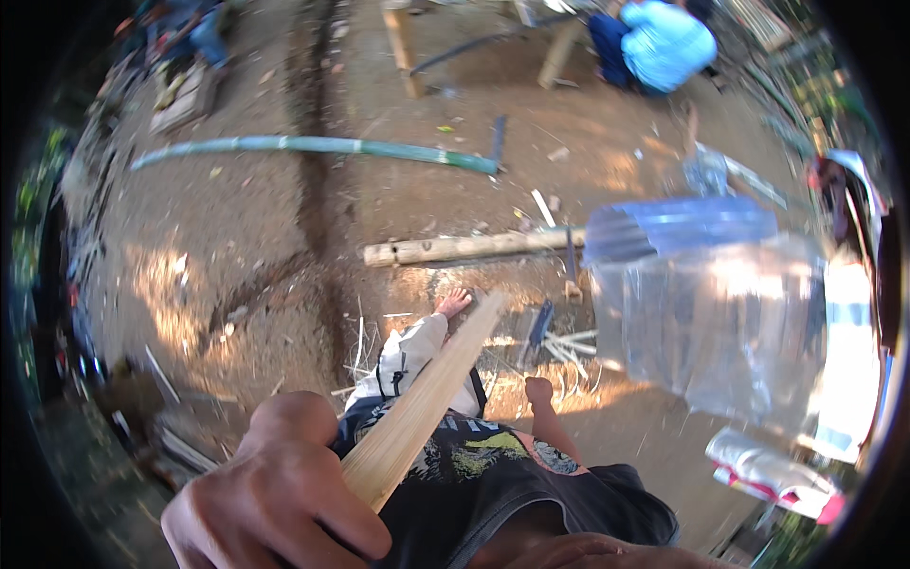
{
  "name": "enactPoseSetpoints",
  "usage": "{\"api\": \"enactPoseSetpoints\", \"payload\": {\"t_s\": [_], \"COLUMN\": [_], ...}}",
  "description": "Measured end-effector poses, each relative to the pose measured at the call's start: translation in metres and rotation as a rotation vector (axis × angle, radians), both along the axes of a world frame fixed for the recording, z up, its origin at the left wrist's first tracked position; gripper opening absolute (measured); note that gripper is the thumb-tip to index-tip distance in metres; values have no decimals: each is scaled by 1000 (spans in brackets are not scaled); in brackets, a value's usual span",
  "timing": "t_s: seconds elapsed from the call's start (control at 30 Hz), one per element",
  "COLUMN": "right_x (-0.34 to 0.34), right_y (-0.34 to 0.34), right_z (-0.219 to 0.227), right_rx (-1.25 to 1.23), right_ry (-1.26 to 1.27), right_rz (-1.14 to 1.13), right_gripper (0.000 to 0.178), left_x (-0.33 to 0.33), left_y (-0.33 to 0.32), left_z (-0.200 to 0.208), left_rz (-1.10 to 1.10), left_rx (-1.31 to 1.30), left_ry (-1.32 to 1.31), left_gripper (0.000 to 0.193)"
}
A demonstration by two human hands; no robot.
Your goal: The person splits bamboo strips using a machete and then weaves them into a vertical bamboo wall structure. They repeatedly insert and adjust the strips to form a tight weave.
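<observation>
My left hand [284, 484] looms large at the lower left, its fingers closed around the near end of a long, flat, pale bamboo strip [427, 403]. The strip slants away from me, up and to the right, over my light-coloured trouser leg [412, 356]. Its far end lies beside my bare foot [455, 302]. My right hand [538, 391] is low on the right, closed in a fist, with nothing seen sticking out of it. Just beyond that fist, a dark, flat, blade-like piece [537, 327] stands near several thin pale slivers [569, 346] on the ground.
A bamboo pole [464, 248] lies across the dirt ahead, with a longer green one [313, 144] farther off. Clear plastic sheeting [706, 322] bulges at the right, beside a rolled plastic bundle [773, 474]. A person in a light blue shirt [668, 45] crouches far right; another [194, 33] sits far left.
</observation>
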State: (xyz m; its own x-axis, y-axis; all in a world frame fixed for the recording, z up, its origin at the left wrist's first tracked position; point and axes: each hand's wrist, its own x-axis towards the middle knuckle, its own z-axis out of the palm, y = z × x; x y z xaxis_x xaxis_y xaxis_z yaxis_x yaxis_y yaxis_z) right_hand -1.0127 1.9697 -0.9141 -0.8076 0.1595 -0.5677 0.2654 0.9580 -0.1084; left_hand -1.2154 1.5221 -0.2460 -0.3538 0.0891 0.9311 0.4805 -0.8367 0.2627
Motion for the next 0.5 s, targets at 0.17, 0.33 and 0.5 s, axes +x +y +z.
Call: {"api": "enactPoseSetpoints", "payload": {"t_s": [0.17, 0.33, 0.5], "right_x": [-59, -163, -201], "right_y": [-48, -239, -474], "right_z": [8, 147, 343], "right_rx": [-115, -775, -1078], "right_ry": [34, -70, -122], "right_rz": [6, -499, 324], "right_gripper": [19, 30, 45], "left_x": [75, 172, 236], "left_y": [-114, -232, -327], "left_z": [19, -20, -74], "left_rz": [-34, 811, 1001], "left_rx": [-148, 202, 456], "left_ry": [23, -770, -857], "left_gripper": [54, 75, 78]}}
